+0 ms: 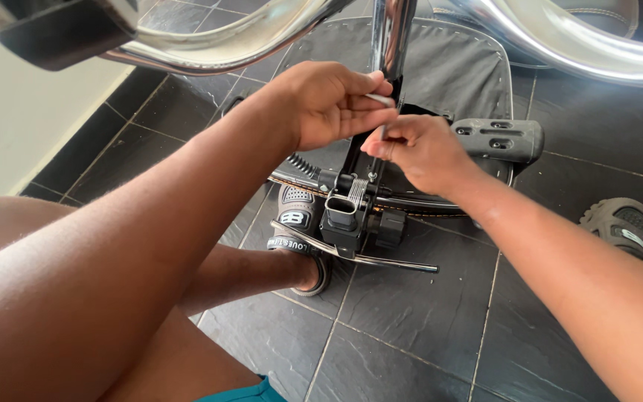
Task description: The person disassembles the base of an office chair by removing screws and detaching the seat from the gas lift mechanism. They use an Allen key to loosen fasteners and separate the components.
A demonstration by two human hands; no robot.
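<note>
- Grip: the left hand [329, 100] is closed, thumb and fingers pinching a thin pale strip [379, 98], seemingly a tie or small cable, against the black upright bracket [362, 149].
- The right hand [422, 152] is curled in from the other side, fingertips pressed to the same bracket just below the left; whether it actually pinches the strip or only steadies the bracket cannot be told, as the fingers hide the contact.
- Location: the strip sits high on the bracket, directly under the chrome tube [392, 33] that rises out of view, between the two hands.
- Below the hands, the bracket ends in a black clamp block [344, 216] with a spring and a knob, and a slim metal lever [366, 257] projects to the right.
- A black pedal [496, 138] juts out just beside the right hand; a curved chrome frame [210, 52] crosses overhead.
- The assembly stands on a dark padded mat [455, 59] laid on a dark tiled floor [411, 320]; a sandalled foot [295, 223] rests near the clamp block.
- Judgement on method: the strip is best kept taut and flat against the bracket, with one hand anchoring while the other works, and fingers kept clear of the spring and lever below.
</note>
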